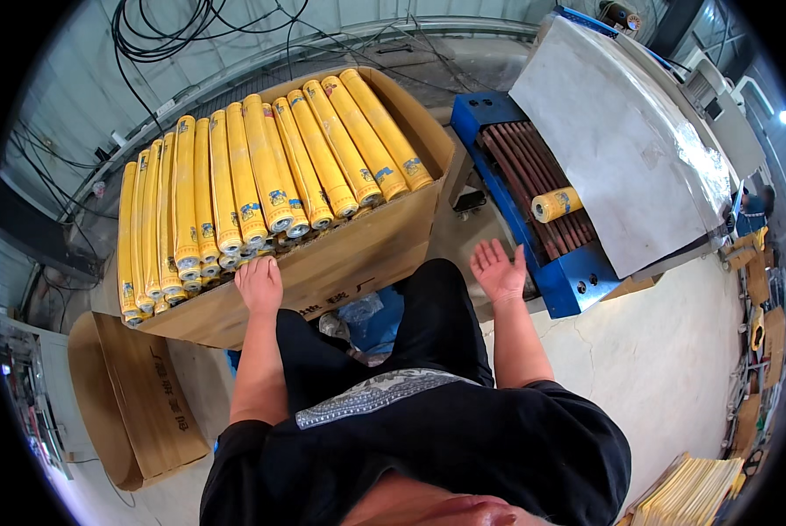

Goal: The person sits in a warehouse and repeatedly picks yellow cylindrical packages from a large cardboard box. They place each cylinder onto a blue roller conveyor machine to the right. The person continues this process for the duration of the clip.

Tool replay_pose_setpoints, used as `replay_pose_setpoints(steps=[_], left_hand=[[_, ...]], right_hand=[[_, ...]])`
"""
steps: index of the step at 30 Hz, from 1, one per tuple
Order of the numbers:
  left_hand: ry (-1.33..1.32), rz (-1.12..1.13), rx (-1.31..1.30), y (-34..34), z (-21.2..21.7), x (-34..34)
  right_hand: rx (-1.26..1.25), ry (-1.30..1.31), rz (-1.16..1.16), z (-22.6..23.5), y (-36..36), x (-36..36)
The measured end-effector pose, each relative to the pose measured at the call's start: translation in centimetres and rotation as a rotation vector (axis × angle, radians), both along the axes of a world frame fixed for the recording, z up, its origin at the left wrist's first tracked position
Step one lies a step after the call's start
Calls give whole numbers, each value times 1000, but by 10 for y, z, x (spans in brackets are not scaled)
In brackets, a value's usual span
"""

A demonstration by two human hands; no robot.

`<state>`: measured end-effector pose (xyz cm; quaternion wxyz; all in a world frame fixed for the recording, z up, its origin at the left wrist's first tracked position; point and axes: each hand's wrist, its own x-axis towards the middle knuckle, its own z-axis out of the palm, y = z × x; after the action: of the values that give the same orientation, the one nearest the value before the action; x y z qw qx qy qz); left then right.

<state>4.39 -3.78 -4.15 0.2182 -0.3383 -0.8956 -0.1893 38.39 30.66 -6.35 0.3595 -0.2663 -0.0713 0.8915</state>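
Note:
A large cardboard box point(366, 254) stands in front of me, filled with long yellow-wrapped rolls point(266, 167). Their near ends show hollow cores. My left hand point(259, 282) is at the box's near rim, just below the roll ends, its fingers curled over the edge. To the right, my right hand point(500, 270) is held palm up in the air, fingers spread and nothing in it. Beside it is a machine with a blue frame point(561, 279) and a bed of brown rollers point(526, 158). One yellow roll point(557, 204) lies on those rollers, its far part hidden under a grey-white cover.
The machine's pale cover point(621, 131) slopes up at the right. A smaller cardboard box point(143, 403) sits on the floor at lower left. Black cables point(169, 31) hang along the far wall. Flat yellow stacked pieces point(686, 495) are at lower right. Blue plastic point(377, 320) lies between my legs.

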Motion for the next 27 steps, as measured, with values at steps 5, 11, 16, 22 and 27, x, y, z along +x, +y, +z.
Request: replay_pose_setpoints(steps=[5,11,16,22,27], left_hand=[[-2,10,5,-1,-5,-4],[-16,-2,-13,-2,2,2],[-14,-22,-6,-4,4,4],[-86,20,-8,2,2,0],[-175,-55,118,48,31,35]], right_hand=[[-5,37,-142,16,25,-6],[-10,100,-273,13,46,-20],[147,221,-180,14,62,-22],[132,33,-159,28,64,-41],[108,-172,87,23,-38,-66]])
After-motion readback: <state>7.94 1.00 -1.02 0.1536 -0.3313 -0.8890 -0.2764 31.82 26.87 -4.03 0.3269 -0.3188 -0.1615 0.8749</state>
